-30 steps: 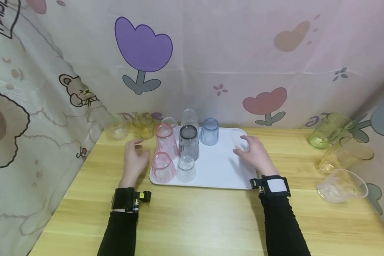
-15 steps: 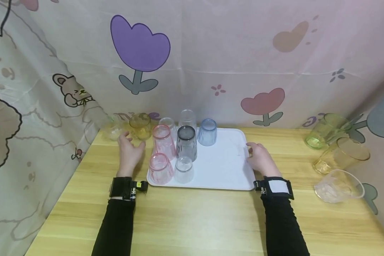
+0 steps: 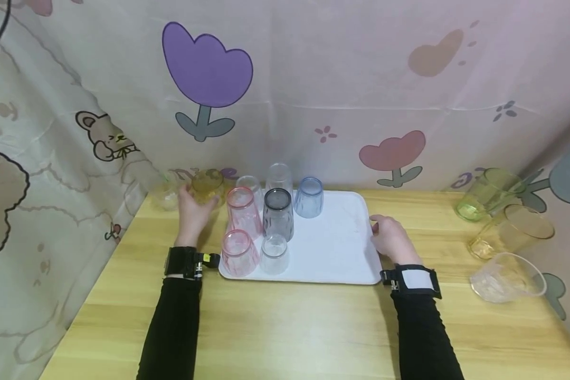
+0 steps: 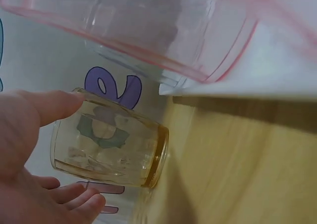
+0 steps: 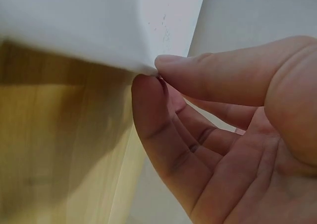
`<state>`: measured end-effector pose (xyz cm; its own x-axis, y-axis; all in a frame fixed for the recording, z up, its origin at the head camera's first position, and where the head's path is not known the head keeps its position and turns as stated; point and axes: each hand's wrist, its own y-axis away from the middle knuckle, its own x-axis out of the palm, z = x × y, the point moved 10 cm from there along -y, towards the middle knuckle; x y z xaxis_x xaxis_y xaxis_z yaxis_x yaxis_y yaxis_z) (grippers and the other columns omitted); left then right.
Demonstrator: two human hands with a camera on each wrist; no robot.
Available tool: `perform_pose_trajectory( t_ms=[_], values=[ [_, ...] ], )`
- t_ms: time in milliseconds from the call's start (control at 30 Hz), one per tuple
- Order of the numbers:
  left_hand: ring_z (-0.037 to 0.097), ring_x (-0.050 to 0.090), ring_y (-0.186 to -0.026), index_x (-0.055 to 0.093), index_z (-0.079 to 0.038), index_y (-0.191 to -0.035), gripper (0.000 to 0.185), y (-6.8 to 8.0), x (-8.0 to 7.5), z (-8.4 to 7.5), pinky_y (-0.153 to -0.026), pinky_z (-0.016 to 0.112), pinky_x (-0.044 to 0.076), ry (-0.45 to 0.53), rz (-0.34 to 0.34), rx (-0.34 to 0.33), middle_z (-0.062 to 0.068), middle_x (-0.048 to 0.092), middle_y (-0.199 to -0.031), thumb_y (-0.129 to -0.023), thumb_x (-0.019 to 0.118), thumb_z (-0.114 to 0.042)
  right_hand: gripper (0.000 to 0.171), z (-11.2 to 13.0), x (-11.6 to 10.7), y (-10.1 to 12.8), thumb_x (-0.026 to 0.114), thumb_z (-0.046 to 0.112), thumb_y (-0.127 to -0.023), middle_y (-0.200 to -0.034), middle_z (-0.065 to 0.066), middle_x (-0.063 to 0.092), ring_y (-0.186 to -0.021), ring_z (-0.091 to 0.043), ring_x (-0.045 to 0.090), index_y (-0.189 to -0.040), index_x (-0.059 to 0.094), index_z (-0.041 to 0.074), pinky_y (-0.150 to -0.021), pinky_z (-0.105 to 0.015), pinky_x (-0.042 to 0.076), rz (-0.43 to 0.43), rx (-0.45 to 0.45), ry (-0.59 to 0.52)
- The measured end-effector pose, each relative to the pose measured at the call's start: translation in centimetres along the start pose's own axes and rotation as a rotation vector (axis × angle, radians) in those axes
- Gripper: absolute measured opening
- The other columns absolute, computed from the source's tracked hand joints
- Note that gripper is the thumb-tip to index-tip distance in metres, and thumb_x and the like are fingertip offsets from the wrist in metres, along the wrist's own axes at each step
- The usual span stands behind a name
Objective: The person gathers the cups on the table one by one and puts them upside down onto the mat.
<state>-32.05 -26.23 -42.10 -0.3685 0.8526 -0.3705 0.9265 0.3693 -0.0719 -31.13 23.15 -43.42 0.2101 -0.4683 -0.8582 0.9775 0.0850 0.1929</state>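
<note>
My left hand [image 3: 195, 214] reaches to the amber glass [image 3: 207, 186] at the back left, thumb on one side and fingers on the other. In the left wrist view the thumb of the left hand [image 4: 29, 144] is at the rim of the amber glass [image 4: 109, 144], while the loosely bent fingers stand a little apart from it. My right hand [image 3: 391, 238] pinches the right edge of the white tray [image 3: 334, 248]. The right wrist view shows thumb and index finger of the right hand [image 5: 218, 115] meeting on the rim of the tray [image 5: 171, 26].
Upside-down glasses crowd the tray's left half: two pink [image 3: 239, 253], a grey [image 3: 278, 216], a blue [image 3: 309, 198] and several clear ones [image 3: 274, 254]. A pale glass [image 3: 168, 196] stands far left. Green [image 3: 484, 195], amber [image 3: 508, 232] and clear [image 3: 505, 277] glasses stand at right.
My left hand has moved away from me, from beside the pink glasses to the amber glass. The right hand has come down from over the tray to pinch its right edge.
</note>
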Motion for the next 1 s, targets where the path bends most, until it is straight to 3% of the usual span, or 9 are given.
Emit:
perform_pose_trajectory(
  t_ms=[300,467,700,1000],
  values=[
    [0.043,0.017,-0.156,0.0,0.0,-0.164,0.108,-0.72,-0.37,0.59,-0.127,0.054,0.017,-0.032,0.05,-0.028,0.028,0.009,-0.169,-0.094,0.077,-0.028,0.055,0.3,0.44,-0.15,0.056,-0.006,-0.095,-0.121,-0.03,0.063,-0.098,-0.036,0.062,-0.148,0.045,-0.011,-0.079,-0.044,0.057,0.017,-0.006,-0.003],
    [0.044,0.017,-0.156,0.002,-0.001,-0.164,0.105,-0.82,-0.31,0.68,-0.127,0.055,0.017,-0.05,0.064,-0.043,0.028,0.012,-0.169,-0.095,0.076,-0.03,0.054,0.36,0.49,-0.11,0.057,-0.006,-0.096,-0.121,-0.03,0.063,-0.097,-0.036,0.062,-0.149,0.044,-0.01,-0.077,-0.043,0.057,0.014,0.001,-0.005],
    [0.045,0.021,-0.154,0.006,-0.001,-0.163,0.101,-0.91,-0.38,0.81,-0.126,0.056,0.021,-0.051,0.041,-0.041,0.029,0.016,-0.168,-0.095,0.075,-0.028,0.054,0.4,0.58,0.09,0.055,-0.006,-0.097,-0.124,-0.031,0.062,-0.101,-0.037,0.062,-0.149,0.044,-0.009,-0.084,-0.047,0.058,0.017,0.008,-0.018],
    [0.042,0.03,-0.151,0.012,-0.003,-0.163,0.098,-0.18,-0.58,-0.14,-0.124,0.053,0.029,-0.01,-0.003,-0.028,0.026,0.026,-0.165,-0.095,0.076,-0.034,0.055,-0.08,0.33,0.36,0.056,-0.007,-0.095,-0.123,-0.031,0.062,-0.099,-0.037,0.062,-0.148,0.044,-0.01,-0.081,-0.047,0.057,0.013,0.01,-0.024]
  ],
)
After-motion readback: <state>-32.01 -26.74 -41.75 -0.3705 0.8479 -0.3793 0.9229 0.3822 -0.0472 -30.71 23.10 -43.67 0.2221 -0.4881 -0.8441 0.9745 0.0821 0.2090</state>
